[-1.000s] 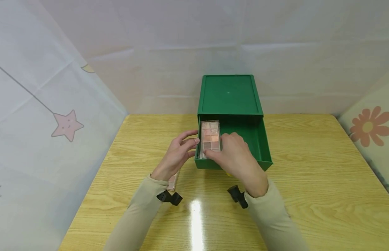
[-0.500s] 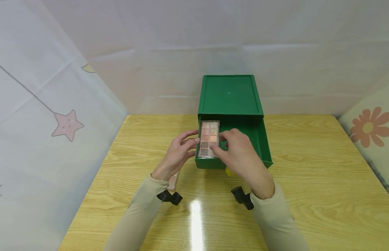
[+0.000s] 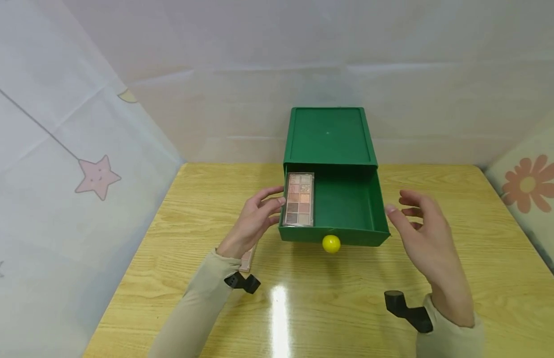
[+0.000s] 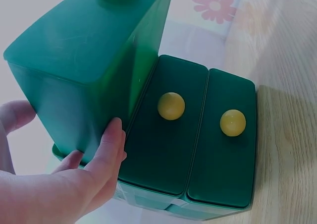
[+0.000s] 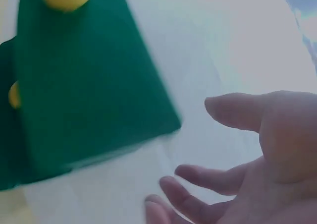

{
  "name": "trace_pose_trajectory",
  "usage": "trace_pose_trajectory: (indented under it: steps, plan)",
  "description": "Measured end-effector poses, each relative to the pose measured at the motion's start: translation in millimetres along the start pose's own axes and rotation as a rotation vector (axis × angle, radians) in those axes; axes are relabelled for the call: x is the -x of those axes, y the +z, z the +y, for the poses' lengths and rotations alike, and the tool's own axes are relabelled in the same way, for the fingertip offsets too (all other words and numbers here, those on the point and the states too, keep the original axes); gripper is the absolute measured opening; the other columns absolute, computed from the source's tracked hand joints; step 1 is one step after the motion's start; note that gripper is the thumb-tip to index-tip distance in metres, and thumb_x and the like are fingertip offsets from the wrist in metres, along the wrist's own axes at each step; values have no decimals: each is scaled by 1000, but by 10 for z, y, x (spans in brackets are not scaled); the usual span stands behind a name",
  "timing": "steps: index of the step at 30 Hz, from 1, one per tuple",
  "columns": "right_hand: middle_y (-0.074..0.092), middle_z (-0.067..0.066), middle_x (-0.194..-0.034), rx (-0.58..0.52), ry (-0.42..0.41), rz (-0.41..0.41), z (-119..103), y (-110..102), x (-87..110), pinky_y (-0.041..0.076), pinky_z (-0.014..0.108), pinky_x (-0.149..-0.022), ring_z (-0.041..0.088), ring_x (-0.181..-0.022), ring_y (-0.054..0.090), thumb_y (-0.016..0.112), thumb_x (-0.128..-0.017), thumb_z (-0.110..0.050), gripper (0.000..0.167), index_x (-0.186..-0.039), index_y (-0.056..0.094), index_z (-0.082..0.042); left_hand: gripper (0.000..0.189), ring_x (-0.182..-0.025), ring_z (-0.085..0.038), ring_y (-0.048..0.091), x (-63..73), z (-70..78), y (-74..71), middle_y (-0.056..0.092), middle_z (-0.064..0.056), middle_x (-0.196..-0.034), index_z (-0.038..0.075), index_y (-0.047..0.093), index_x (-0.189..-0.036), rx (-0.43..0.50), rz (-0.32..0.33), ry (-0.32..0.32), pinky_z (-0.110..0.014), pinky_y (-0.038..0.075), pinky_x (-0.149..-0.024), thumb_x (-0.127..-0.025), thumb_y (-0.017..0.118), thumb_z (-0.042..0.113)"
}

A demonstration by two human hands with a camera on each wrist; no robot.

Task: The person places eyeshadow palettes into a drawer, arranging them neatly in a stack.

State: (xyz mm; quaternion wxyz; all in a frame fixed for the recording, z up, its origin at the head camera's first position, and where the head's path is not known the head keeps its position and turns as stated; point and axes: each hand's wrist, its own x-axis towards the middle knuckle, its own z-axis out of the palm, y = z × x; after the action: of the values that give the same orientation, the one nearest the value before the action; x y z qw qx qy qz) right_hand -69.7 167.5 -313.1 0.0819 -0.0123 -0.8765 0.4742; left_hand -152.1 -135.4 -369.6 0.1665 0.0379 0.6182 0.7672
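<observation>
A clear-lidded eyeshadow palette [image 3: 298, 200] in pinks, browns and a gold lies along the left side of the pulled-out green drawer [image 3: 344, 204]. My left hand [image 3: 254, 219] rests its fingers against the outside of the drawer's left wall, with the thumb at the rim. In the left wrist view these fingers [image 4: 106, 154] lie along the drawer's side, close over the lower drawers. My right hand [image 3: 426, 238] is off to the right of the drawer, fingers loosely bent, holding nothing. A yellow knob [image 3: 331, 244] sits on the drawer front.
The green drawer cabinet [image 3: 329, 135] stands at the back of the wooden table [image 3: 437, 199] near a fabric wall. Two closed drawers [image 4: 153, 140] with yellow knobs are below the pulled-out one. Another pale palette [image 3: 247, 259] lies on the table, partly hidden by my left wrist.
My right hand has let go of the eyeshadow palette, which now lies at the drawer's left, and has moved right, out of the drawer. The left hand has stayed in place.
</observation>
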Motion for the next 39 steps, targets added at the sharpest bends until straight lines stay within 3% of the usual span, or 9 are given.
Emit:
trace_pose_trajectory:
  steps: [6, 12, 17, 19, 31, 35, 37, 39]
  plan:
    - [35, 20, -148, -103, 149, -153, 265, -30, 11, 46, 8, -79, 31, -124, 43, 37, -102, -46, 68, -152, 23, -3, 48, -112, -21, 61, -8, 20, 3, 54, -20, -132, 10, 42, -142, -7, -8, 12, -36, 52, -93, -96, 55, 16]
    - [31, 22, -150, -221, 172, -271, 373, 54, -22, 56, 28, -87, 34, -128, 42, 35, -101, -49, 73, -151, 19, 1, 48, -111, -22, 62, -22, 27, 11, 54, -21, -132, 9, 44, -141, -9, -4, 8, -35, 53, -91, -95, 56, 16]
    - [39, 23, -145, -303, 196, -359, 436, 129, -78, 57, 33, -85, 13, -109, 58, 37, -100, -54, 78, -150, 22, 4, 48, -112, -22, 61, -14, 16, 6, 54, -21, -133, 8, 44, -141, -8, 5, 10, -34, 53, -90, -95, 56, 16]
    - [41, 23, -143, -328, 205, -375, 454, 150, -91, 57, 30, -83, 4, -101, 60, 37, -99, -55, 78, -149, 25, 4, 48, -112, -22, 61, -7, 17, 2, 53, -21, -134, 7, 43, -141, -12, 5, 13, -35, 53, -90, -96, 56, 16]
    - [43, 24, -140, -388, 153, -364, 482, 218, -119, 56, 24, -82, 2, -98, 62, 35, -102, -51, 73, -140, 39, 11, 44, -110, -19, 61, 12, -12, -38, 51, -18, -136, 6, 44, -141, -6, -2, 7, -34, 53, -90, -100, 49, 22]
    - [42, 25, -141, -394, 157, -352, 487, 223, -125, 57, 24, -81, 2, -97, 62, 36, -101, -51, 74, -139, 39, 12, 46, -115, -25, 59, 25, -52, -132, 53, -13, -137, 8, 46, -140, -97, 45, 2, -40, 53, -94, -101, 48, 34]
    - [42, 25, -141, -393, 160, -346, 490, 221, -127, 57, 24, -81, 2, -97, 63, 36, -101, -52, 74, -140, 39, 11, 46, -117, -28, 57, 40, -99, -211, 54, -13, -135, 9, 47, -138, -239, 82, 12, -44, 52, -94, -101, 50, 35]
    - [42, 26, -142, -388, 164, -342, 491, 219, -129, 57, 24, -80, 2, -97, 63, 36, -101, -52, 74, -140, 39, 11, 48, -118, -31, 56, 74, -164, -307, 54, -14, -134, 9, 47, -139, -459, 110, 1, -46, 52, -94, -99, 52, 36]
